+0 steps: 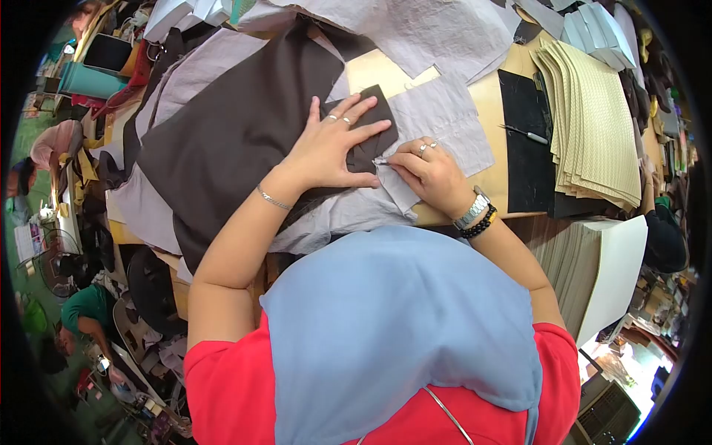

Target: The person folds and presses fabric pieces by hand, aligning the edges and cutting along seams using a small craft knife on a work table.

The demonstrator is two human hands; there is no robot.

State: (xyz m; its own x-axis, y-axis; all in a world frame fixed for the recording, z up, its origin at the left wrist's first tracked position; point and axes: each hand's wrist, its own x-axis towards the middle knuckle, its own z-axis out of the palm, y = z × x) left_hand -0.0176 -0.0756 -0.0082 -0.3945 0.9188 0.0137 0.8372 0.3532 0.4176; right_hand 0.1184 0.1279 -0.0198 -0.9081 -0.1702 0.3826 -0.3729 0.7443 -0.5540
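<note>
My left hand (326, 148) lies spread, its fingers apart on a folded dark brown piece (380, 100) and its palm on a larger dark brown cloth (237, 111). To its right, my right hand (436, 176) pinches the end of a small, thin, dark tool (384, 163); its kind is too small to make out. The tool's tip meets the edge of the dark piece, near my left thumb. Beneath and beside both hands lies a light grey cloth (445, 111) with frayed edges, partly covered by the dark material.
Right of the hands, a black panel (523, 163) carries a pen (526, 133). Beyond it stand a stack of cream textured sheets (593, 126) and a pile of large white boards (615, 274). More grey cloth (437, 30) covers the table's far side. Other people work at both sides.
</note>
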